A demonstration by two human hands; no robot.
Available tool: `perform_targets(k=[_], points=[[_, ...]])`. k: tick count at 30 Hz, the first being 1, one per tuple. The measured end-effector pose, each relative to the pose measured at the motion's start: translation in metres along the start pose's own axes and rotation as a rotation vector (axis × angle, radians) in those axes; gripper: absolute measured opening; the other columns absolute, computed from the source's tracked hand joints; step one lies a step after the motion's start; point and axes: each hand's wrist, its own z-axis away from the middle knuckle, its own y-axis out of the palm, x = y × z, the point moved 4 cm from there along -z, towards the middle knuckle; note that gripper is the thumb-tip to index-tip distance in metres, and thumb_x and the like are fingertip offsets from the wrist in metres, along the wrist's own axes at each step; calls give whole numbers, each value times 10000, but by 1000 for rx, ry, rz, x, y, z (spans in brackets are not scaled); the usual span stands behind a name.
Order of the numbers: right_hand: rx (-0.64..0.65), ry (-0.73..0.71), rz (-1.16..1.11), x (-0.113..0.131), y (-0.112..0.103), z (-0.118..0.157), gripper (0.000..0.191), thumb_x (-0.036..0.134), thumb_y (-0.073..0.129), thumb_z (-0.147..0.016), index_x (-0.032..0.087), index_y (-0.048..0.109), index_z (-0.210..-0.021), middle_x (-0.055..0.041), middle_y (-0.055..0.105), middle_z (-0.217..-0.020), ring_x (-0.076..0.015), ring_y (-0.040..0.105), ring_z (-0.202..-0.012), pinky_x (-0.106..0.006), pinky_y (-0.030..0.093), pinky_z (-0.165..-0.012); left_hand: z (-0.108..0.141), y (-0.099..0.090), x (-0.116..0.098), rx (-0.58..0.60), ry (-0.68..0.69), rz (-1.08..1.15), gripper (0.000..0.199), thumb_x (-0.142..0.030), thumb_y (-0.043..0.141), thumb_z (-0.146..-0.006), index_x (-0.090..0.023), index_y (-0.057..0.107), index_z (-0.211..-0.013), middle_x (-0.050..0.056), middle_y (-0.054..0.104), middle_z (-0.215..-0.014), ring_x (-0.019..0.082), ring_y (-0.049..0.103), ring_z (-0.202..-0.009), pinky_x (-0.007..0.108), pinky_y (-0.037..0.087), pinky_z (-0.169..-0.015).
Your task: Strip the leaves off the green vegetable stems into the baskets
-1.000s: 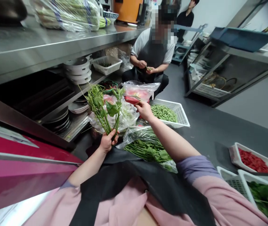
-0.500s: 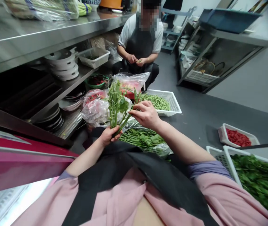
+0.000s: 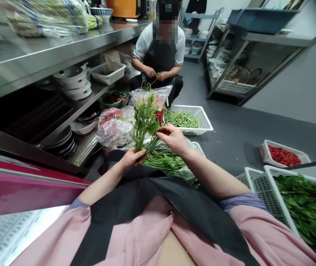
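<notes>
A bunch of leafy green stems (image 3: 142, 123) with curling tendrils stands upright in my left hand (image 3: 132, 158), whose fingers wrap round the lower ends. My right hand (image 3: 173, 138) is closed in a pinch at the right side of the bunch, on a leafy stem. Below both hands lies a pile of similar greens (image 3: 167, 162) on clear plastic in a white basket. Beyond the bunch, green beans (image 3: 184, 119) fill part of a white basket (image 3: 208, 123).
A person (image 3: 160, 51) squats opposite, hands together. Steel shelving (image 3: 63, 46) with pots and plates runs along the left. At right are a tray of red peppers (image 3: 284, 156) and a basket of leaves (image 3: 307, 207). Plastic bags (image 3: 115, 131) lie left of the bunch.
The bunch and my left hand have shifted slightly right in view. My right hand is a little lower, still pinching beside the bunch. The view has shifted slightly.
</notes>
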Motion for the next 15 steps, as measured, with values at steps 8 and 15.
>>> perform_targets(k=[8, 15], points=[[27, 181, -181, -12, 8, -1, 221, 336, 665, -667, 138, 660, -764, -5, 612, -679, -113, 504, -627, -267, 407, -621, -1, -2, 1, -68, 31, -36, 464, -569, 695, -723, -107, 656, -738, -16, 474, -405, 54, 333, -301, 211, 169, -337], [-280, -248, 402, -5, -1, -17, 97, 198, 608, -724, 195, 541, -654, -27, 550, -695, -155, 488, -696, -311, 410, -697, 5, -23, 12, -141, 2, 90, 476, -581, 676, -733, -109, 637, -778, -44, 454, -395, 36, 293, -279, 182, 162, -326]])
